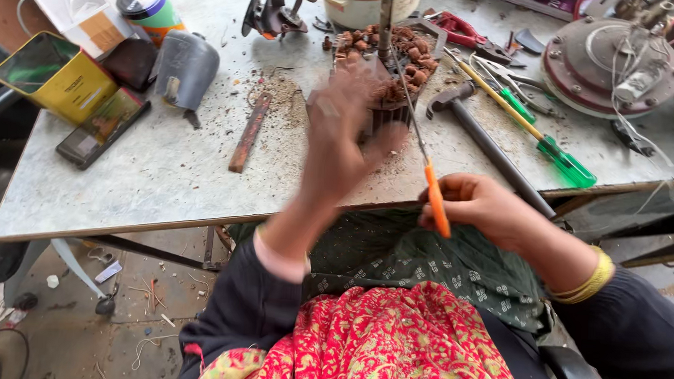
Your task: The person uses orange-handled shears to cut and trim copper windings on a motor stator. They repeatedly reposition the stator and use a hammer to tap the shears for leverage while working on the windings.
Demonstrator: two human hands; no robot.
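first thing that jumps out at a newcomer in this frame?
Centre of the table: the motor stator packed with copper windings, with the blurred left hand on its near side. The right hand, at the table's near edge, holds an orange-handled screwdriver slanting up into the stator. To the right lie a hammer and a green-handled screwdriver.

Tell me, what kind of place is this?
Probably a small repair workshop for electric motors or fans. A copper-wound motor core sits on the worn table, with a hammer and screwdrivers beside it, and a round motor housing nearby.
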